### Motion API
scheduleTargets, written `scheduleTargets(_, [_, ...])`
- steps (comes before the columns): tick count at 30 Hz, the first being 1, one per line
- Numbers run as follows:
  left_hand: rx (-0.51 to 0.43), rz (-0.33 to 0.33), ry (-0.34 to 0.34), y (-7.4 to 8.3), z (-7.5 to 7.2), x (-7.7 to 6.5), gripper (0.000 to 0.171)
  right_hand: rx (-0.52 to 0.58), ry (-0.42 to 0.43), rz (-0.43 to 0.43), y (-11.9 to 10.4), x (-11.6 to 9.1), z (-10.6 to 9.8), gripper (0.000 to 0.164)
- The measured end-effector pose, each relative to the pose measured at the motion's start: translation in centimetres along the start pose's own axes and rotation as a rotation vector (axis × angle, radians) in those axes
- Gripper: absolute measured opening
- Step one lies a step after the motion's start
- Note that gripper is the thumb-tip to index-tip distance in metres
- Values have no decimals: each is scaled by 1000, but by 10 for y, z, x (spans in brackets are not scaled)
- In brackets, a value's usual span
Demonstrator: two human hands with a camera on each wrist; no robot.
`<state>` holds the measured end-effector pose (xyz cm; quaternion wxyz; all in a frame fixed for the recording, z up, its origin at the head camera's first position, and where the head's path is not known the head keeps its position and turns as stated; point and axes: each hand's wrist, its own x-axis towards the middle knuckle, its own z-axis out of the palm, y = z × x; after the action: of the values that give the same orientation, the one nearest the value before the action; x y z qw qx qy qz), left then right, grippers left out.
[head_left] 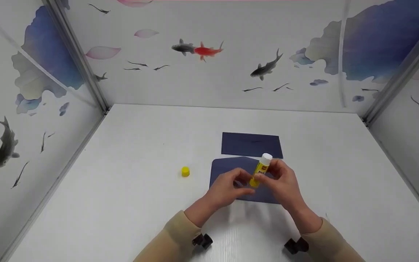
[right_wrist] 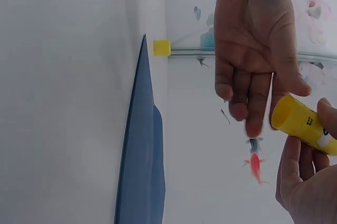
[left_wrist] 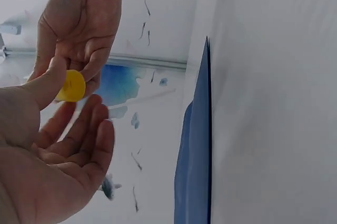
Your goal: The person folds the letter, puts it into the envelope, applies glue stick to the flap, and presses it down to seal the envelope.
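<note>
My right hand (head_left: 285, 183) pinches a yellow glue stick (head_left: 261, 168) between thumb and fingers, tilted with its white end up and away. In the right wrist view, the yellow end of the glue stick (right_wrist: 300, 121) points toward my left hand (right_wrist: 250, 40). The left hand's fingers are loosely extended, and its thumb is right by that end. Both hands are above a dark blue envelope (head_left: 227, 165), which they partly cover. A yellow cap (head_left: 185, 171) stands on the white table, left of the envelope.
Beyond the envelope lies a flat dark blue rectangular piece (head_left: 252, 144). The white table (head_left: 140, 203) is bounded by a back wall (head_left: 202, 87) and side walls printed with fish and leaves, with metal posts (head_left: 86, 65) at the corners.
</note>
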<state>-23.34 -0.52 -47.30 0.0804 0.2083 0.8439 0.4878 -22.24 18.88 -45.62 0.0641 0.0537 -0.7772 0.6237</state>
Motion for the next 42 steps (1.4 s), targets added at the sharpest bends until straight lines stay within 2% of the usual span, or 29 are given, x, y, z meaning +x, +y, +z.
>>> scheduleTargets(4, [426,-106,-139,-2,-2,1,53,-5,25,8,1,4,-4,29])
scheduleTargets(6, [605,-116,-197,-4,-2,-1,61,-8,25,16,2,4,-4,28])
scheduleTargets(8, [711,-116,-235,-5,-2,-2,65,-12,19,23,3,5,-5,29])
scheduleTargets(10, [772,-115,-257,-5,-2,-4,67,-17,14,31,4,6,-5,29])
scheduleTargets(15, [818,-151,-313,-4,-3,-9,73,-44,6,49,9,9,-5,30])
scheduleTargets(23, [808,-164,-384,-3,-3,-13,80,-128,-42,120,19,17,-4,40])
scheduleTargets(27, [784,-165,-386,-3,-2,-12,80,-208,-106,124,24,23,-4,44])
scheduleTargets(33, [796,-149,-375,-3,-2,-12,79,-361,-204,24,29,37,7,44])
scheduleTargets(36, [810,-138,-371,-2,-2,-13,79,-375,-195,3,30,46,16,38])
scheduleTargets(42, [834,-122,-359,-3,-3,-14,80,-377,-174,27,29,61,35,28])
